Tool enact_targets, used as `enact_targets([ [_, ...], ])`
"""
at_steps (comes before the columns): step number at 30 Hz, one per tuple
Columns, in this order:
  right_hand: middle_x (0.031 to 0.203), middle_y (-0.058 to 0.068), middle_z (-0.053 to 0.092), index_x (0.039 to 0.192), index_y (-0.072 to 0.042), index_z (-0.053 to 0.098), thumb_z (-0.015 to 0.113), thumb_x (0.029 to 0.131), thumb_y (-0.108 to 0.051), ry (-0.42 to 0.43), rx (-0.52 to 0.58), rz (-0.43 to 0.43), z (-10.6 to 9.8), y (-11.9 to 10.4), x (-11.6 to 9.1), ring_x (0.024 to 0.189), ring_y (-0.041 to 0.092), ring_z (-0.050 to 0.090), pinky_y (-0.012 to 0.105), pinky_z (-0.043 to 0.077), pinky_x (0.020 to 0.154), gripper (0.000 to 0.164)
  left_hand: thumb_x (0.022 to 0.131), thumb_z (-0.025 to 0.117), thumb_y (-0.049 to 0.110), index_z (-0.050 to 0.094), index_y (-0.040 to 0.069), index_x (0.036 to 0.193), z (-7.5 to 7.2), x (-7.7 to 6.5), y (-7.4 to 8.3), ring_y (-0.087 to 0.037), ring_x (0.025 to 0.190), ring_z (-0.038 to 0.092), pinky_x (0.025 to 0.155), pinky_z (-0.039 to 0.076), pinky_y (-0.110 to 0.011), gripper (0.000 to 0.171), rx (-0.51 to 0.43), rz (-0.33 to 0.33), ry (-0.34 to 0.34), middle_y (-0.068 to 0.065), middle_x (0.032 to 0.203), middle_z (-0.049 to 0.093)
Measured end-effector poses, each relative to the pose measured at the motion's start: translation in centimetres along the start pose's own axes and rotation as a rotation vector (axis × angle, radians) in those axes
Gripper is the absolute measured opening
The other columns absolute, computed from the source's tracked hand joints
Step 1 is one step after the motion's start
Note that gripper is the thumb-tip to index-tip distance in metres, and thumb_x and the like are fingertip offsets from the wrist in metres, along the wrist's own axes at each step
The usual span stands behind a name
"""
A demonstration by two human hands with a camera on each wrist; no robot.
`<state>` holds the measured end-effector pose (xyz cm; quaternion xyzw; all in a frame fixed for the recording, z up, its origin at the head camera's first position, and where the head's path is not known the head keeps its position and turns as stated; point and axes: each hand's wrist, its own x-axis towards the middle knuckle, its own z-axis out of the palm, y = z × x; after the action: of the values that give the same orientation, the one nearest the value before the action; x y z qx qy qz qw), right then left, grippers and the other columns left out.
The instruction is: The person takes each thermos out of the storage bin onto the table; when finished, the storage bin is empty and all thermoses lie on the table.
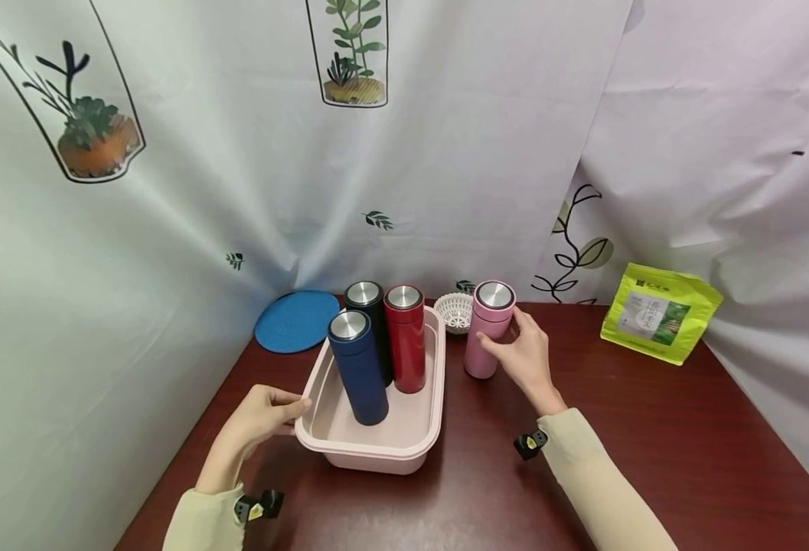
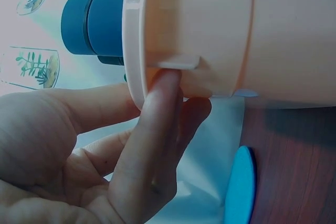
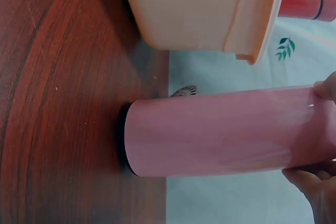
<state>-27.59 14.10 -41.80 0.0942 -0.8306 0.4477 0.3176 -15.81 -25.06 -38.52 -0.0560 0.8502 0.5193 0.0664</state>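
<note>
My left hand point(image 1: 262, 418) pinches the left rim of a pale pink plastic basin point(image 1: 376, 463), thumb on top and fingers beneath the lip, as the left wrist view shows. Inside the basin stand a blue thermos point(image 1: 361, 375), a black thermos point(image 1: 375, 306) and a red thermos point(image 1: 407, 344), all with silver-topped lids. To the right of the basin, my right hand point(image 1: 524, 356) grips a pink thermos point(image 1: 484, 348) around its upper part. It is upright, and in the right wrist view its base is right at the tabletop.
A round blue mat point(image 1: 301, 321) lies at the back left, behind the basin. A small white woven basket point(image 1: 455, 312) sits between basin and pink thermos, against the curtain. At the back right, a yellow-green packet point(image 1: 660, 312) leans on the cloth. The table point(image 1: 652, 444) is dark red wood.
</note>
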Motion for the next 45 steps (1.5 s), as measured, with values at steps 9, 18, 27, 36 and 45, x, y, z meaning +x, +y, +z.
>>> enact_targets([
  [9, 0.097, 0.017, 0.065, 0.113, -0.002, 0.065, 0.088, 0.069, -0.023, -0.027, -0.047, 0.034, 0.1, 0.3, 0.5, 0.091, 0.032, 0.065, 0.043, 0.054, 0.074, 0.054, 0.091, 0.066, 0.008, 0.061, -0.022, 0.113, 0.2, -0.3, -0.2, -0.027, 0.079, 0.072, 0.067, 0.062, -0.039, 0.038, -0.009, 0.0, -0.005, -0.03, 0.102, 0.068],
  [18, 0.119, 0.026, 0.061, 0.131, 0.006, 0.054, 0.083, 0.077, -0.021, -0.158, -0.013, 0.084, 0.1, 0.2, 1.6, 0.11, 0.04, 0.063, 0.051, 0.055, 0.09, 0.068, 0.092, 0.066, 0.009, 0.061, -0.021, 0.114, 0.0, -0.3, -0.1, -0.026, 0.08, 0.071, 0.068, 0.062, -0.039, 0.037, 0.005, 0.008, 0.003, -0.03, 0.103, 0.068],
  [27, 0.136, 0.026, 0.053, 0.143, 0.005, 0.042, 0.081, 0.08, -0.03, -0.226, -0.023, 0.153, 0.2, 0.3, 2.2, 0.124, 0.041, 0.054, 0.055, 0.047, 0.102, 0.082, 0.092, 0.066, 0.009, 0.062, -0.02, 0.114, 0.0, 0.1, 0.1, -0.027, 0.08, 0.071, 0.069, 0.062, -0.039, 0.037, 0.014, 0.019, 0.009, -0.031, 0.104, 0.067],
  [36, 0.15, 0.023, 0.039, 0.151, -0.002, 0.03, 0.082, 0.077, -0.04, -0.214, -0.019, 0.216, 0.1, 0.2, 0.5, 0.138, 0.039, 0.038, 0.058, 0.036, 0.111, 0.098, 0.092, 0.066, 0.009, 0.062, -0.02, 0.114, 0.1, 0.1, 0.0, -0.026, 0.08, 0.071, 0.069, 0.062, -0.04, 0.037, 0.02, 0.008, 0.009, -0.031, 0.105, 0.067],
  [45, 0.142, 0.018, 0.05, 0.146, 0.0, 0.038, 0.088, 0.071, -0.026, -0.044, 0.054, 0.116, -0.2, 0.0, -0.1, 0.128, 0.033, 0.051, 0.046, 0.042, 0.109, 0.094, 0.091, 0.066, 0.009, 0.061, -0.021, 0.114, 0.0, 0.1, 0.0, -0.027, 0.08, 0.072, 0.069, 0.062, -0.039, 0.038, 0.013, 0.013, 0.012, -0.032, 0.104, 0.067],
])
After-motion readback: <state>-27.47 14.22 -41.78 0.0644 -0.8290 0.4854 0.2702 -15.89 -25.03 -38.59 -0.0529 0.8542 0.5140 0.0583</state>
